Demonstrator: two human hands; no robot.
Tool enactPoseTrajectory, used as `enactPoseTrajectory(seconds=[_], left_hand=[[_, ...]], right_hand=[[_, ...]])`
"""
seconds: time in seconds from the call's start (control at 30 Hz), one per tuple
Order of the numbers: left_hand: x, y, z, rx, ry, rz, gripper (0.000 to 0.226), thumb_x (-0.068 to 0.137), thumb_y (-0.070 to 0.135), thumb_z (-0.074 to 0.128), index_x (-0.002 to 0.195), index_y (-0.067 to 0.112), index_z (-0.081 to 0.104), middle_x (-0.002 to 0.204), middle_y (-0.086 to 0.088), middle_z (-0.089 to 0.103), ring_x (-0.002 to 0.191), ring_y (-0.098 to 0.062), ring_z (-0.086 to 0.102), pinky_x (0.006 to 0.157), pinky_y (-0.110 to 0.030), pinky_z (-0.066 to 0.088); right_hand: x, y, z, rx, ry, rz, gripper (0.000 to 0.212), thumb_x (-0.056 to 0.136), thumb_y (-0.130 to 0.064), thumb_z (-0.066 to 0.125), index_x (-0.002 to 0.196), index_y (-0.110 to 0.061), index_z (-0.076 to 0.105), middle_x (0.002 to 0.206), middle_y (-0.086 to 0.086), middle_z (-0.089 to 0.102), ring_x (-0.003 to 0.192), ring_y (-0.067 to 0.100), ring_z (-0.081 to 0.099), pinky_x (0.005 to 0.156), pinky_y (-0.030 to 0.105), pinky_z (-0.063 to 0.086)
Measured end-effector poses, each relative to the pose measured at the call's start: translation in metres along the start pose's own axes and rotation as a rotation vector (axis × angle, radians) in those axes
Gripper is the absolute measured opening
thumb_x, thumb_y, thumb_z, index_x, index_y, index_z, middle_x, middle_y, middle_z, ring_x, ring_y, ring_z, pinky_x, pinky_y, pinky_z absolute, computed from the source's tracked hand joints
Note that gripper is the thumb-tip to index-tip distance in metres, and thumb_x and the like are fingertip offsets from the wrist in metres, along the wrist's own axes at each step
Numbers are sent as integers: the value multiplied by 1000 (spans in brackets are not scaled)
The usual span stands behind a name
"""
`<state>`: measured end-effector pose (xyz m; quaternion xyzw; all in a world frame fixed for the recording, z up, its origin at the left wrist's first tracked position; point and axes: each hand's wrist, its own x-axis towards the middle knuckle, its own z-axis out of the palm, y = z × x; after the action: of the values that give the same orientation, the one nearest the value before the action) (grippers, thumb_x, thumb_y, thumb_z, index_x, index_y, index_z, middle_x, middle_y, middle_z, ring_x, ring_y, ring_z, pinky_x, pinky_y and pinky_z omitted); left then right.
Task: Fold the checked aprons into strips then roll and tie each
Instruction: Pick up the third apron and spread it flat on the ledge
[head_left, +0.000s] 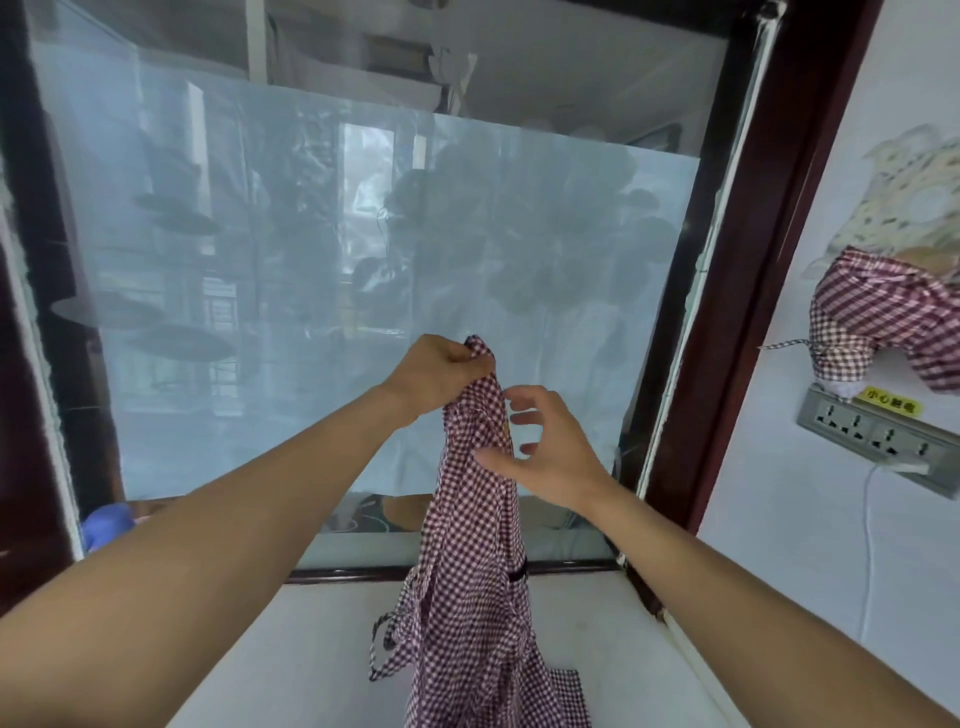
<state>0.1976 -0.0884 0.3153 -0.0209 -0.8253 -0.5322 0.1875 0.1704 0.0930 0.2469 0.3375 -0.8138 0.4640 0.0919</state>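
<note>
Left hand (434, 371) grips checked apron (475, 545) hanging lengthwise, top end up.

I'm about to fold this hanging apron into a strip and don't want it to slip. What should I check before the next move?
1. Left hand grips the apron top: ok.
2. Right hand has a hold: not ok, fingers open, thumb only touching.
3. Apron hangs straight: not ok, bunched.
4. Strap free of tangles: cannot tell.
5. White surface below ready for laying it flat: ok.
</note>
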Motion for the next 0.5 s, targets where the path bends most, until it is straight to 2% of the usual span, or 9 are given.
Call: enactPoseTrajectory(seconds=[0.07,0.1,0.17,0.23,0.3,0.37,0.4,0.47,0.5], left_hand=[[1,1,4,146,13,31,50,89,29,68,50,5,46,49,-1,44,45,-6,42,51,-19,34],[1,2,4,241,35,51,54,89,29,67,46,12,38,41,5,36,38,-5,36,46,-15,30],[3,1,1,364,80,93,55,87,28,66,43,15,35,36,10,32,33,-6,36,40,-14,28],[4,1,-5,395,102,93,48,85,26,68,45,12,46,43,5,44,35,-3,40,40,-12,32],[5,6,-7,292,81,37,40,83,24,71,50,11,55,50,2,52,43,-3,47,45,-14,40],[1,17,-5,68,-10,-41,26,82,21,73,60,9,65,60,-2,62,58,-13,59,58,-21,52],[-1,22,-4,-11,-72,-75,21,83,24,73,73,6,72,71,-4,68,66,-16,64,66,-25,56],[-6,24,-2,-60,-177,-117,29,87,33,71,96,6,74,92,-5,74,81,-18,68,76,-29,58],[-8,23,0,-71,-222,-130,31,88,34,70,100,6,74,97,-6,74,85,-18,69,77,-30,57]], right_hand=[[3,1,7,27,163,-40,21,80,-19,80,93,-18,63,95,-4,64,82,0,59,76,27,54],[4,-1,7,12,215,-56,13,82,-8,74,82,-14,62,83,-2,64,73,2,57,71,30,54],[8,-3,0,-96,321,-128,22,79,6,63,72,-14,56,75,0,57,64,6,50,64,28,49],[9,-7,-10,-272,410,-226,25,75,10,62,71,-14,55,79,0,50,63,7,47,61,19,43],[9,-10,-16,-404,444,-353,21,76,9,65,73,-11,57,84,-2,49,63,11,48,60,20,45],[5,-15,-13,-361,422,-453,19,78,6,67,77,-10,59,85,-2,50,66,10,50,62,19,45],[3,-18,-8,-322,396,-464,19,79,4,67,79,-12,58,85,-4,51,67,6,49,64,15,44],[0,-20,4,-255,367,-394,21,82,-1,68,85,-18,55,81,-9,51,66,1,49,65,10,40],[-2,-20,9,-214,369,-347,21,83,-4,68,88,-19,55,78,-10,52,65,1,50,64,11,41]])
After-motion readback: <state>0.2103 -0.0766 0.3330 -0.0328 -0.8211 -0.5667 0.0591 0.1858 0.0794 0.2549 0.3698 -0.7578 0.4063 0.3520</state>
